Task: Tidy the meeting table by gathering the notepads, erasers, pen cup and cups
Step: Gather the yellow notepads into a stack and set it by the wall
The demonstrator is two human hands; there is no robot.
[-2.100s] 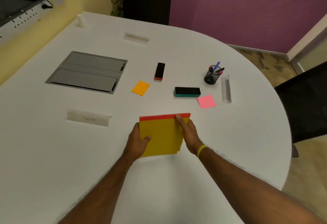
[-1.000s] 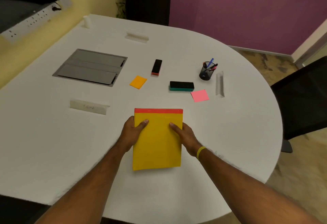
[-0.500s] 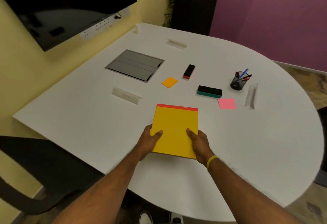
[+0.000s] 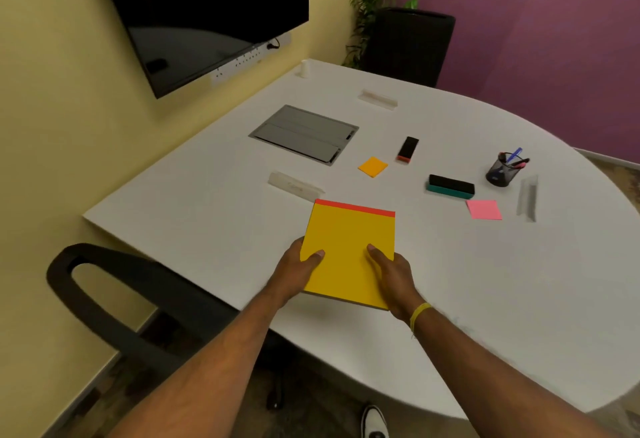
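Both hands grip the yellow notepad (image 4: 349, 257) at frame centre: left hand (image 4: 296, 269) pinching its left edge, right hand (image 4: 393, 275) its lower right. Bare white worktop (image 4: 519, 281) spreads right. Beyond lie the green eraser (image 4: 450, 187), pen cup (image 4: 500, 172), red-edged eraser (image 4: 408, 149), and pink (image 4: 483, 209) and orange sticky pads (image 4: 372, 166).
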